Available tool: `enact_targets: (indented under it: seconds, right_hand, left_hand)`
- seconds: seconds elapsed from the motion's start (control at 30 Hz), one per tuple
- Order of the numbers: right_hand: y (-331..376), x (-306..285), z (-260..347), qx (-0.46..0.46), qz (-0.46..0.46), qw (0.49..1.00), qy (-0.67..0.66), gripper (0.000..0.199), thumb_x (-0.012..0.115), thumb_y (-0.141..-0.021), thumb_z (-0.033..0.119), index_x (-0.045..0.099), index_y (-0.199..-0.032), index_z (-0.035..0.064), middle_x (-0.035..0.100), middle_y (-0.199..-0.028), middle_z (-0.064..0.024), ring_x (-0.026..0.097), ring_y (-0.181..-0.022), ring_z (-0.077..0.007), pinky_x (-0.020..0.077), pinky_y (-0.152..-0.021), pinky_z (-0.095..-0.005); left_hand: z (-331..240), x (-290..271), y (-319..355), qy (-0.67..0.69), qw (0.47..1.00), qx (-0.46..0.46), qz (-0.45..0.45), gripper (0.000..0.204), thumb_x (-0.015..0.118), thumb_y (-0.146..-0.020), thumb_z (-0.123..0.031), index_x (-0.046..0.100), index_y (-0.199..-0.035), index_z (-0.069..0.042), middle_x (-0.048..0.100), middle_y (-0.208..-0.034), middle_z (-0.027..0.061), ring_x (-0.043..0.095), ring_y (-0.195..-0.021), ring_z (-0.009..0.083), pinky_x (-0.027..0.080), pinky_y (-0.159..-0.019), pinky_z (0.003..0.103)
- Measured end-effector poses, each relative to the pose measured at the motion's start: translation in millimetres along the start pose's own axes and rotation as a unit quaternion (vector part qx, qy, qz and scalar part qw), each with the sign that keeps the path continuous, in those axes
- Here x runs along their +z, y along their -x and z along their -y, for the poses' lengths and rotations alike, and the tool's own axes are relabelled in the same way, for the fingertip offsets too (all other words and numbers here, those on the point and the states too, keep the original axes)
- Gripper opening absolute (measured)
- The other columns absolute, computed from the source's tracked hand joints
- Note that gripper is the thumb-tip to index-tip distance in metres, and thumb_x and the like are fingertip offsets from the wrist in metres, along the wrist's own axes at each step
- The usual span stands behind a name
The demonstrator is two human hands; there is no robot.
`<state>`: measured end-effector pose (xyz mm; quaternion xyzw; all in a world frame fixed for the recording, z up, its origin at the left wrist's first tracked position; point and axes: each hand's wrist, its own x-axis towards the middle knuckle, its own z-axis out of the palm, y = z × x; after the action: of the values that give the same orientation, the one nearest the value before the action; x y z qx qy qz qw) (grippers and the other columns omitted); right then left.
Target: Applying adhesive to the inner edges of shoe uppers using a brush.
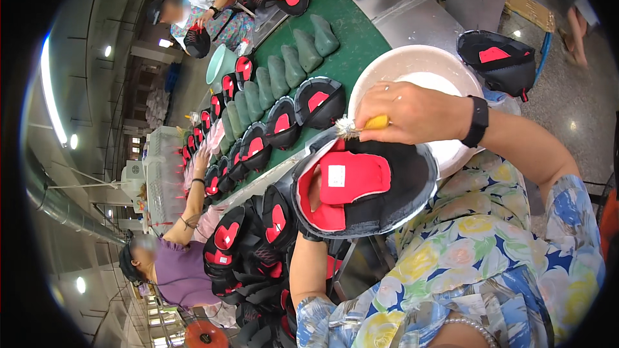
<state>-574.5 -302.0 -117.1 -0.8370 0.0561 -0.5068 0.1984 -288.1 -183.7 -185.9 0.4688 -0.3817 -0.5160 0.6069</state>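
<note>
In front of me a black shoe upper [409,187] with red lining and a white label is held up, its inside facing me. My left forearm [309,267] reaches up behind it. The upper hides my left hand, which supports it from the far side. My right hand [403,113] is closed around a brush [376,122] with a yellow handle. Its pale bristles touch the upper's light edge at the upper left. Just behind my right hand stands a pale pink basin [369,76] holding white liquid [429,82].
A green conveyor belt [353,32] carries grey-green shoe lasts [309,51] and rows of black-and-red uppers [319,103]. More uppers [271,219] are piled at my left. Another upper [496,58] lies right of the basin. Two co-workers [184,274] [206,6] are along the line.
</note>
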Motion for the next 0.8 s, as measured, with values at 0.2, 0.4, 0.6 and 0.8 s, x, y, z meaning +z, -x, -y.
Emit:
enact_targets:
  seconds: [0.2,0.4,0.6,0.8]
  right_hand:
    - [7.5,-28.8,4.5,0.179,0.157,0.971,-0.029,0.019,0.066,-0.086,0.02,0.056,-0.089,0.0044,0.062,-0.085,-0.0115,0.062,-0.082,-0.0309,0.048,-0.074,-0.0376]
    - [14.3,-18.3,-2.0,0.033,0.037,0.998,0.044,0.019,0.067,-0.086,0.02,0.057,-0.087,0.0041,0.063,-0.085,-0.0114,0.062,-0.082,-0.0294,0.0489,-0.074,-0.0361]
    - [28.8,-49.4,6.4,0.285,0.119,0.951,-0.01,0.018,0.066,-0.088,0.021,0.059,-0.089,0.0046,0.065,-0.087,-0.0117,0.063,-0.083,-0.0283,0.0487,-0.073,-0.0345]
    - [27.3,-35.8,-4.6,0.12,0.005,0.992,0.042,0.019,0.068,-0.085,0.021,0.058,-0.091,0.0053,0.063,-0.086,-0.0122,0.062,-0.078,-0.0314,0.0488,-0.072,-0.0373]
  left_hand:
    - [3.3,3.6,-6.6,-0.003,1.0,0.008,-0.008,0.048,0.042,-0.099,-0.027,0.04,-0.139,-0.003,0.053,-0.132,0.0187,0.057,-0.116,0.0321,0.048,-0.099,0.042]
    - [7.2,5.7,-5.1,0.0,1.0,0.004,-0.013,0.048,0.041,-0.099,-0.028,0.04,-0.14,-0.003,0.053,-0.132,0.0185,0.057,-0.116,0.0321,0.047,-0.099,0.042]
    - [10.2,3.6,1.1,0.004,0.999,0.007,-0.034,0.048,0.041,-0.099,-0.028,0.039,-0.14,-0.003,0.052,-0.133,0.0182,0.056,-0.116,0.032,0.047,-0.099,0.042]
    - [13.2,7.0,3.2,0.005,0.999,0.005,-0.044,0.048,0.041,-0.099,-0.028,0.039,-0.14,-0.004,0.052,-0.133,0.018,0.056,-0.116,0.0319,0.047,-0.099,0.042]
